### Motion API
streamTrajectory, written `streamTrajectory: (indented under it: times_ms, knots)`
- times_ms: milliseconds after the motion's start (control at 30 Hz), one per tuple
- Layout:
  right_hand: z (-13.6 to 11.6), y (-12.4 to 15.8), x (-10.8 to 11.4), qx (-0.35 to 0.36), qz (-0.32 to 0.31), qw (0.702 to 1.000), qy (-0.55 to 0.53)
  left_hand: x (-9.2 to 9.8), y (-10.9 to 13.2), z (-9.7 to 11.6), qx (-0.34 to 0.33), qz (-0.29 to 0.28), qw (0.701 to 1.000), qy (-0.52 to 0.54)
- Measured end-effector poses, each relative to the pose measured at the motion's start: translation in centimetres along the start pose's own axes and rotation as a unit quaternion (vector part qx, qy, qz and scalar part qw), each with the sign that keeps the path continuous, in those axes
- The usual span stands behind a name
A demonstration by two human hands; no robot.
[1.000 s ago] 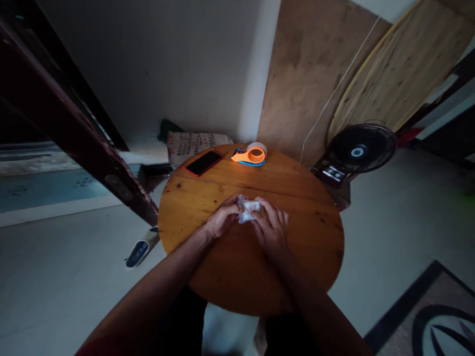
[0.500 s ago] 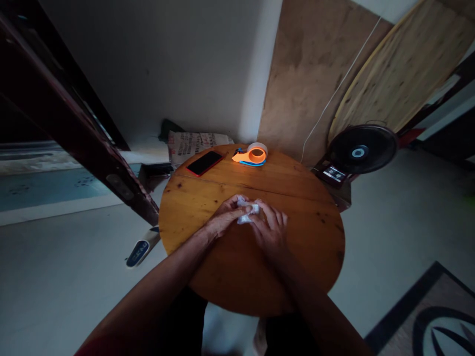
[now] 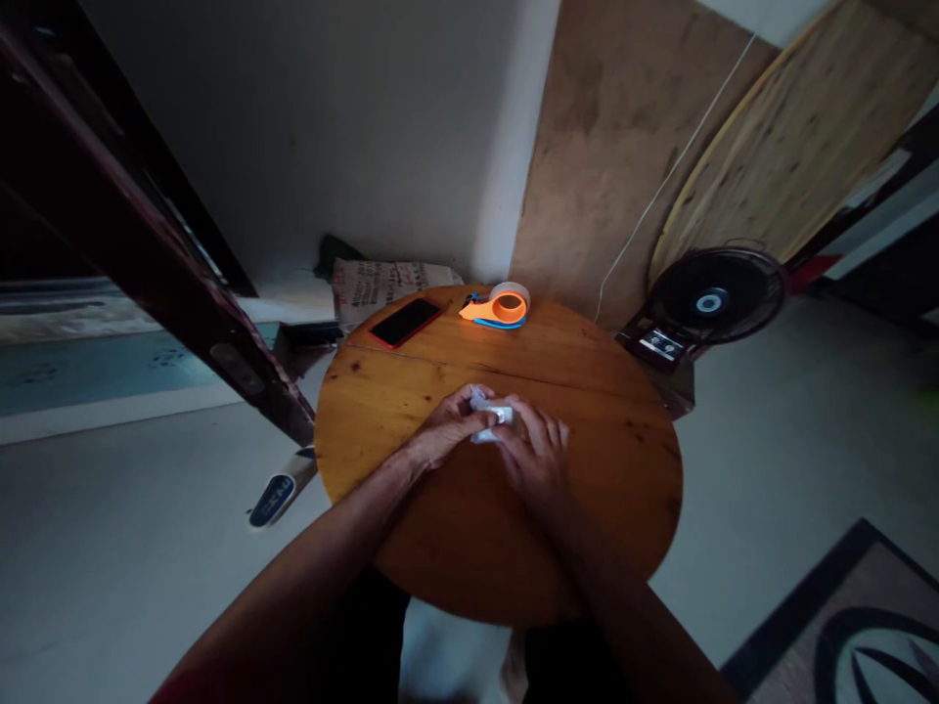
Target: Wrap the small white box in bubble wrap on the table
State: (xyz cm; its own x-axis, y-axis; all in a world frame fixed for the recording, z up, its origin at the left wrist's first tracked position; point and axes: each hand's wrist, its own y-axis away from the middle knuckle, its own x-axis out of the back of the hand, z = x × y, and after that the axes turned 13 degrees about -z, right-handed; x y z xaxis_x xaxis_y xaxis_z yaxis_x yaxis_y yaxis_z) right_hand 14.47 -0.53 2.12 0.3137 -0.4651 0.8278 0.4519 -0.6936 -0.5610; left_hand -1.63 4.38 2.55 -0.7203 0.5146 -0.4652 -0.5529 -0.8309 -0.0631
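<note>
Over the middle of the round wooden table (image 3: 469, 557), a small white packet in crinkled clear plastic (image 3: 493, 430) is held between both hands. My left hand (image 3: 449, 428) grips its left side, thumb across the top. My right hand (image 3: 537, 445) closes on its right side with thumb and fingers. What the wrapping contains cannot be made out. Beyond the hands, an orange tape dispenser (image 3: 478, 311) with a roll of tape lies near the table's far edge. To its left rests a phone with a black screen and red case (image 3: 405, 323).
A printed sack (image 3: 392, 279) sits behind the table by the wall. At the right stands a dark round fan (image 3: 715, 293). A slipper (image 3: 277, 497) lies on the floor to the left, near a dark door frame (image 3: 242, 362). A wooden round top (image 3: 778, 137) leans at the back right.
The thumbs shift slightly on the packet, and a bit more of its white top shows. Both hands otherwise keep their place and hold.
</note>
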Motion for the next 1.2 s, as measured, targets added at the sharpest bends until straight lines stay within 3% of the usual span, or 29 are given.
streamTrajectory:
  times_ms: [433,667,1200]
  knots:
    - [0.1,0.05,0.1,0.004,-0.015,1.0,-0.014,0.34,0.01,-0.35,-0.009,-0.004,1.0,0.001]
    - [0.39,0.11,0.21,-0.039,0.009,0.996,-0.079,0.01,0.12,-0.02,0.005,0.008,1.0,0.009]
    - [0.79,-0.06,0.38,-0.039,-0.073,0.986,-0.147,-0.11,0.17,-0.33,0.034,-0.035,0.998,-0.032]
